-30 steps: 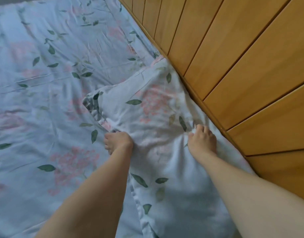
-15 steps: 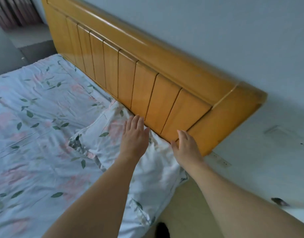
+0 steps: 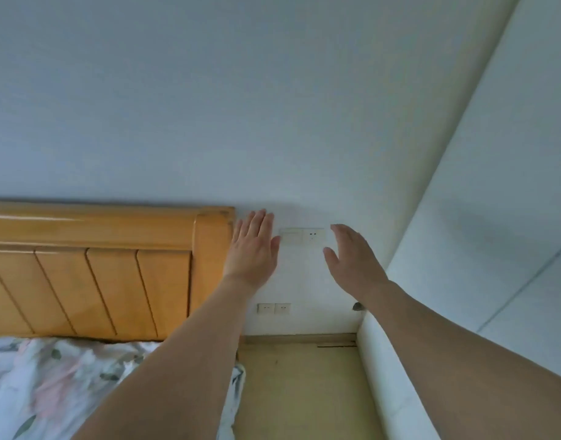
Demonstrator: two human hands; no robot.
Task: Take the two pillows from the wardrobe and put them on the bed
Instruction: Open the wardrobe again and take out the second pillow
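Both raised, holding nothing: left hand (image 3: 253, 249) flat, fingers (image 3: 257, 222) straight and together; right hand (image 3: 352, 258) likewise, beside orange wooden headboard (image 3: 114, 249), above floral bed (image 3: 50, 385).

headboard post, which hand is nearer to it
Left. The left hand is raised open right beside the wooden headboard post, appearing to overlap its edge. The right hand is also open but farther off, past the wall switch plate.

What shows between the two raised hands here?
In the head view, a switch-and-socket plate on the white wall shows between the left hand and right hand. Both hands are empty.
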